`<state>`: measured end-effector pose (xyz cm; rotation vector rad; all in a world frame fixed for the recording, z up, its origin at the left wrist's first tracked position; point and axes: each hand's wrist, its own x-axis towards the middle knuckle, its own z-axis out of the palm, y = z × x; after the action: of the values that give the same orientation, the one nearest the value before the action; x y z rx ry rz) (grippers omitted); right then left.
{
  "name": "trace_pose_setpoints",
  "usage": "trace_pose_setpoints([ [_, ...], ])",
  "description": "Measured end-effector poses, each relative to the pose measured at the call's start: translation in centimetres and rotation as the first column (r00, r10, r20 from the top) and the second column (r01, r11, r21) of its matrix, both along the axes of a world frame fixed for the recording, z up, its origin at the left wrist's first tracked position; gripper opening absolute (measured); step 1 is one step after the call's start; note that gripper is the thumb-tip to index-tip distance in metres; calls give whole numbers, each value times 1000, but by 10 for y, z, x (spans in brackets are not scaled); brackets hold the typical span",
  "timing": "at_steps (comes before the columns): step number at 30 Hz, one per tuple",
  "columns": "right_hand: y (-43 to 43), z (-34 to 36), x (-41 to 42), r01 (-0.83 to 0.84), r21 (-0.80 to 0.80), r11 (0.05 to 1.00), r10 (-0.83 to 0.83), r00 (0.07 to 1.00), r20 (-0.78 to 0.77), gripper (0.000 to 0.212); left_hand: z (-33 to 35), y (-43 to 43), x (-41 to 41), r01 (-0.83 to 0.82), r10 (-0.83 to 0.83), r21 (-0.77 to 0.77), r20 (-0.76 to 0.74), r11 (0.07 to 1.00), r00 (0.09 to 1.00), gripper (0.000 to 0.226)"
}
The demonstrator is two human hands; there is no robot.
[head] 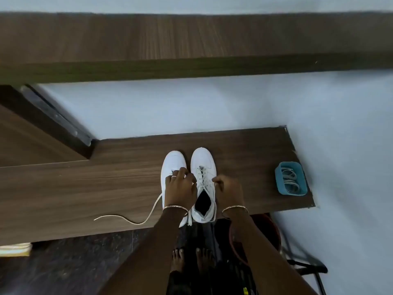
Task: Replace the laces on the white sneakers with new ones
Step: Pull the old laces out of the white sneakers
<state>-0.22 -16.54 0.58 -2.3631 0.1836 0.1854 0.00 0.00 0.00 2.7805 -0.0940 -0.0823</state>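
Pale wall backs a long wooden bench (85,188). Both white sneakers stand at its near edge, toes pointing away from me, so their long axes run straight out from the fingers. The left sneaker (173,160) lies under my left hand (180,188). The right sneaker (202,158) sits just inside my right hand (229,192), threaded with its old lace (202,175).

A blue basket (278,179) of new laces (290,177) sits well right of the right fingers (217,180), so that hand is nearer. A loose lace (127,220) trails left from under my left wrist across open bench.

The left fingers (182,172) curl narrow over the eyelets, and I cannot tell what they hold. The right fingers look pinched on the old lace. With the heels at the edge, I judge a hard tug toward me could drag a shoe off.
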Motion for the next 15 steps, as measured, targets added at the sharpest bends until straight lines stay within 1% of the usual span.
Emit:
trace_pose_setpoints([
  [4,1,-29,3,2,-2,1000,-2,1000,31,19,-28,-5,7,-29,29,-46,-19,999,999,9],
  [6,2,-48,1,4,12,1000,-5,997,78,18,-44,-6,8,-32,31,-84,-9,996,999,11],
  [8,5,-63,-1,1,23,1000,-4,991,132,15,-58,-5,8,-53,57,-117,34,992,998,10],
  [15,10,-87,-5,-34,101,994,4,959,282,16,-83,-5,5,-14,65,-235,211,972,975,11],
])
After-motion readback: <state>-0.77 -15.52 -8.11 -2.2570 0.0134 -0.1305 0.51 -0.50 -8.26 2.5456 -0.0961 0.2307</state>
